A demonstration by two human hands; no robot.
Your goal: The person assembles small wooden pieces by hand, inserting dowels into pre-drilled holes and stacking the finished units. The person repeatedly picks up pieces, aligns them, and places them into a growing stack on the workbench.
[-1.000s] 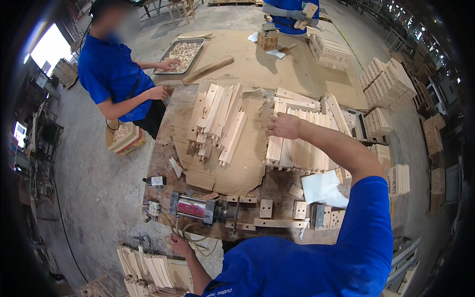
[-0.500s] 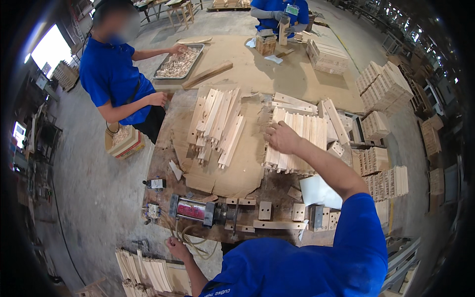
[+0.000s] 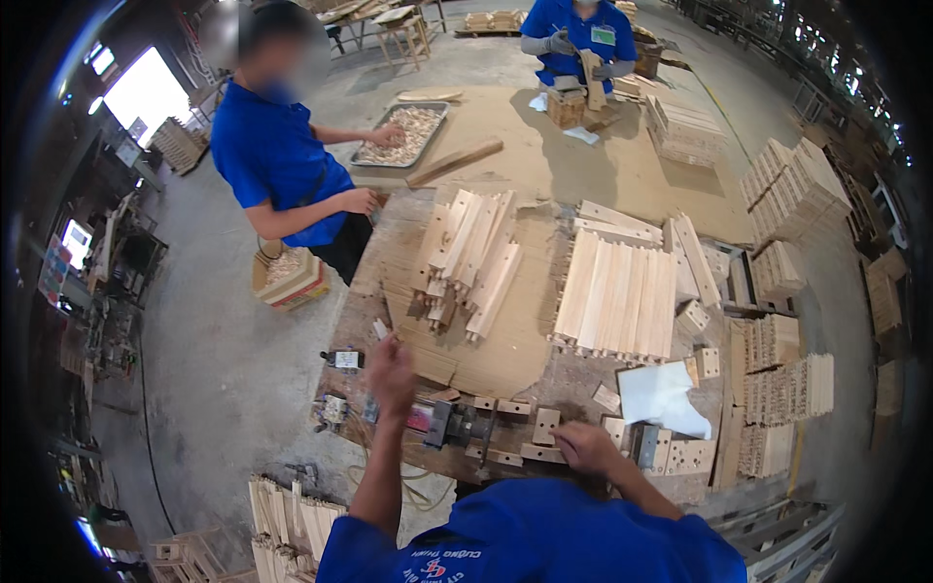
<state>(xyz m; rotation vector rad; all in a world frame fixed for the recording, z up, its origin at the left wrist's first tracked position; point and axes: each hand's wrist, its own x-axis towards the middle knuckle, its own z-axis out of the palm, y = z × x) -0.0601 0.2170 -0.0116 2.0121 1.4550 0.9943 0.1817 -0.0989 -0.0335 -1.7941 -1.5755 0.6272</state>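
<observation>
A: What are the 2 hands doing?

B: The left hand (image 3: 392, 377) is raised, its fingers bent and blurred; I cannot tell whether it pinches anything. The right hand (image 3: 588, 449) has its fingers curled together beside a wooden block (image 3: 546, 426). I cannot tell whether they touch it.

A: And where does that block sit?

B: On the near side of the workbench (image 3: 367, 282), to the right of a clamp cylinder (image 3: 442, 425), which the left hand and forearm partly cover.

A: What lies just beyond?

B: A loose pile of wooden sticks (image 3: 476, 238) on a cardboard sheet (image 3: 520, 367). To its right, a neat row of sticks (image 3: 615, 299) lies side by side, with a white sheet (image 3: 666, 396) nearer the person.

A: Further out?

B: 2 co-workers in blue. The co-worker at left (image 3: 287, 170) has a hand in a metal tray (image 3: 432, 136) of small wood pieces; the far co-worker (image 3: 554, 24) holds a wooden piece (image 3: 593, 78) in gloved hands. Stacked wood (image 3: 797, 194) stands off to the right.
</observation>
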